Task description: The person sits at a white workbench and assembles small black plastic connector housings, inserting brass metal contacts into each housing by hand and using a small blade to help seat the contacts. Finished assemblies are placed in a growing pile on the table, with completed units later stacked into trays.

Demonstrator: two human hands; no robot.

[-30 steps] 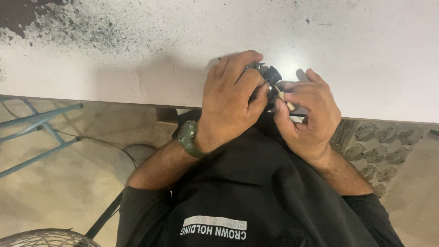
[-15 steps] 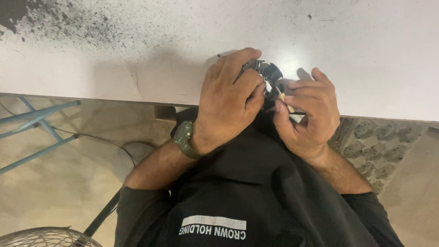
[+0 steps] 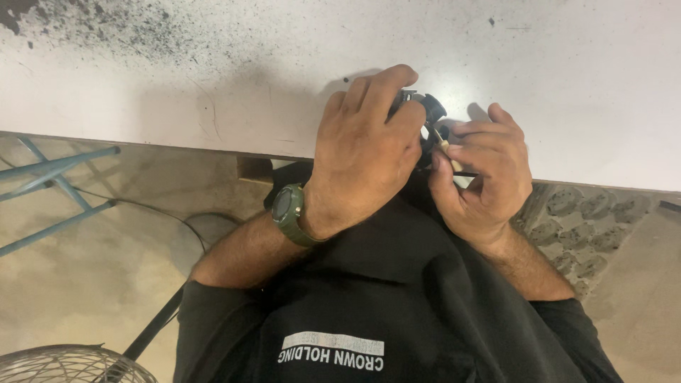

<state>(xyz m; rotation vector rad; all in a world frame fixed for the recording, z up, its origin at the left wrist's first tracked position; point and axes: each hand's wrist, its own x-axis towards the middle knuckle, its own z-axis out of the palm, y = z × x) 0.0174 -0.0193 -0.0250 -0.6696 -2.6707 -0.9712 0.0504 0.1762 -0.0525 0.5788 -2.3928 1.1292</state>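
At the near edge of the white bench (image 3: 177, 92), my left hand (image 3: 365, 152) curls tight over a small black part (image 3: 428, 110), hiding most of it. My right hand (image 3: 486, 174) pinches what seems a thin pale-handled tool (image 3: 441, 142) against it. A slip could jab my fingers. The bench beyond lies bare; the edge sits close below.

Black short-sleeved shirt (image 3: 425, 298), green wristwatch (image 3: 287, 213)
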